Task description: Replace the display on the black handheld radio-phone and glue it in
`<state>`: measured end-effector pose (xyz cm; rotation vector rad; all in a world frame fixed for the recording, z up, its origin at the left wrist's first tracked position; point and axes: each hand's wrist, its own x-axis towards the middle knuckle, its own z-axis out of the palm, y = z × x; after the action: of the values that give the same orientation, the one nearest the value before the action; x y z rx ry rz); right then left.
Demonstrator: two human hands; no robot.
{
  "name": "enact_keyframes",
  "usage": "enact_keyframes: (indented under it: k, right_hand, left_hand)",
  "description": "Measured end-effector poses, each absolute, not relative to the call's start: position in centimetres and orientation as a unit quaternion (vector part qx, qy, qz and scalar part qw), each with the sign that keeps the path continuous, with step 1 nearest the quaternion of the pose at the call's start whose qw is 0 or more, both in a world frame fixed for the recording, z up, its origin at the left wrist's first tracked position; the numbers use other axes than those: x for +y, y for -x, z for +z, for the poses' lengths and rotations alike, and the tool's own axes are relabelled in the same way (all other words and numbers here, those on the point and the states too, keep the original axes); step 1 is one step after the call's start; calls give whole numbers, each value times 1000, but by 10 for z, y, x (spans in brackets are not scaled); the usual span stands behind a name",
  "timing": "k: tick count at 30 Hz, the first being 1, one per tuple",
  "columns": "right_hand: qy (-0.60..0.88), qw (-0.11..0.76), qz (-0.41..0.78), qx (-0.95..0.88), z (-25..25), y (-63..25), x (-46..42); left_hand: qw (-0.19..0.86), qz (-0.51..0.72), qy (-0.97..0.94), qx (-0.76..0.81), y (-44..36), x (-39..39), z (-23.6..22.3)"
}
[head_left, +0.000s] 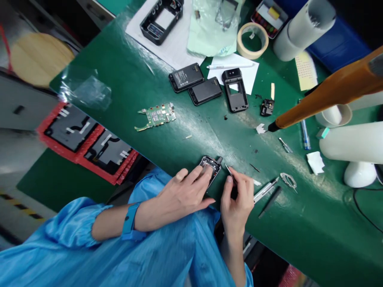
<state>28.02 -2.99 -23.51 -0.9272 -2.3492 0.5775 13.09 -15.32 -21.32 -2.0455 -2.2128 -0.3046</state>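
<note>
A small black handheld radio (pixel 214 164) with a stubby antenna lies open near the table's front edge, its inner parts showing. My left hand (pixel 184 189) rests over it, fingertips laid on its inside, thumb stretched out apart from it. To the right, my right hand (pixel 239 195) pinches thin pointed metal tweezers (pixel 229 172) between thumb and forefinger. The tip is just beside the radio's antenna end; I cannot tell whether they touch. Much of the radio is hidden under my left fingers.
A green circuit board (pixel 158 116), two black battery packs (pixel 186 77) and an empty black housing (pixel 236 93) lie farther back. An orange rod (pixel 323 93) slants in from the right. Tools, including a silver pen-like one (pixel 265 190), and a wire coil (pixel 288 181) lie right.
</note>
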Motion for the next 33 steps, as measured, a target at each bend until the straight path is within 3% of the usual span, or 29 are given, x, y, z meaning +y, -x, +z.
enact_keyframes:
  k: [24,33]
  right_hand:
    - [348,282,237,-862,-237,-281,-31]
    - [389,415,242,-786,-223,-277,-38]
  left_hand:
    - [43,-87,704,-704,-123,-140,-202]
    - [40,-65,684,-726,-128,-151,-206]
